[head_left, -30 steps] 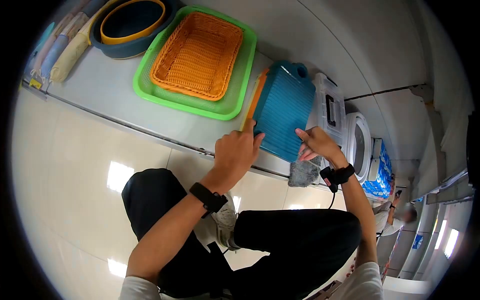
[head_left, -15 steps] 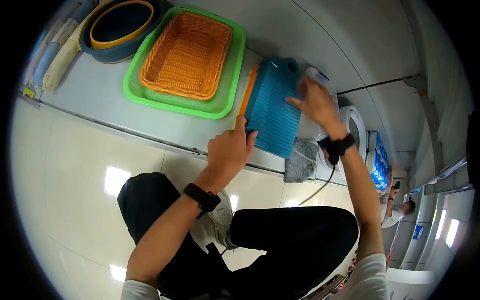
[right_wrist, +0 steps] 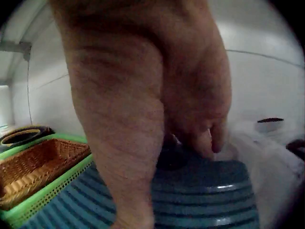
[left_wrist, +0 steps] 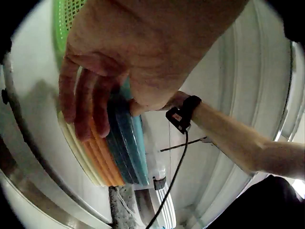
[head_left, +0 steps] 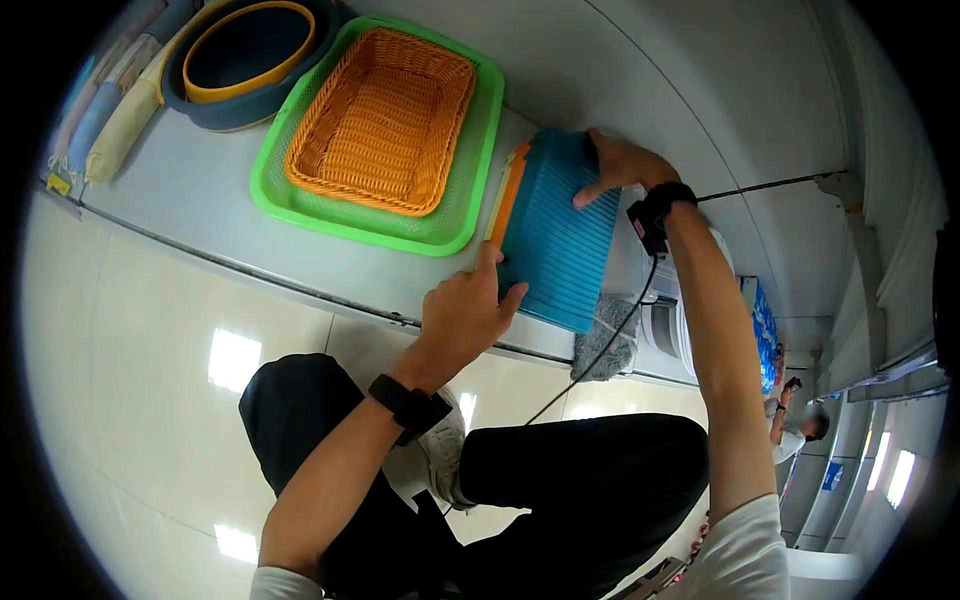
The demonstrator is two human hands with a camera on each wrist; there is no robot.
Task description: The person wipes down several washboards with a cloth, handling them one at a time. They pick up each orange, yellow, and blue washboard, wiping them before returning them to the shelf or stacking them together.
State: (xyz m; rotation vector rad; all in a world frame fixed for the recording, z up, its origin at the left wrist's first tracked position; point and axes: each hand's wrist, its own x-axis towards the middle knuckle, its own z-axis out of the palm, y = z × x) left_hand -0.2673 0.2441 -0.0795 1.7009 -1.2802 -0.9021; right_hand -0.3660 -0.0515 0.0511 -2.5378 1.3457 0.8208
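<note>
While crouching on glossy floor (head_left: 150, 330) tiles in black trousers (head_left: 590, 470), stretches both arms to a grey shelf (head_left: 200, 180). Nearest, left hand (head_left: 465, 310), black strap (head_left: 410, 400) at the wrist. Clamps the near end of a stack (left_wrist: 114, 157) of ribbed boards: thumb pressed on top of the blue board (head_left: 555, 235), fingers (left_wrist: 83, 105) curled over the edges of the orange board (left_wrist: 102, 162) and cream board (left_wrist: 78, 148) beneath. Blue board flat on top of that stack, near end at the shelf's front lip, long side just beside a green tray (head_left: 300, 205); touching or not, cannot tell. Just right of the near end, grey cloth (head_left: 605, 350) draped over the lip. Black cable (head_left: 600, 345) hanging across it from the other wrist. Farther along, right hand (head_left: 615, 165) on the blue board's far end, fingers hooked down into the dark handle hole, so grasping it. Left of the boards, orange basket (head_left: 385, 115) inside the green tray. Beyond that, blue basin (head_left: 245, 50) with a yellow rim. Farthest left, rolled mats (head_left: 120, 110) lined along the shelf. Behind everything, white wall (head_left: 650, 70).
</note>
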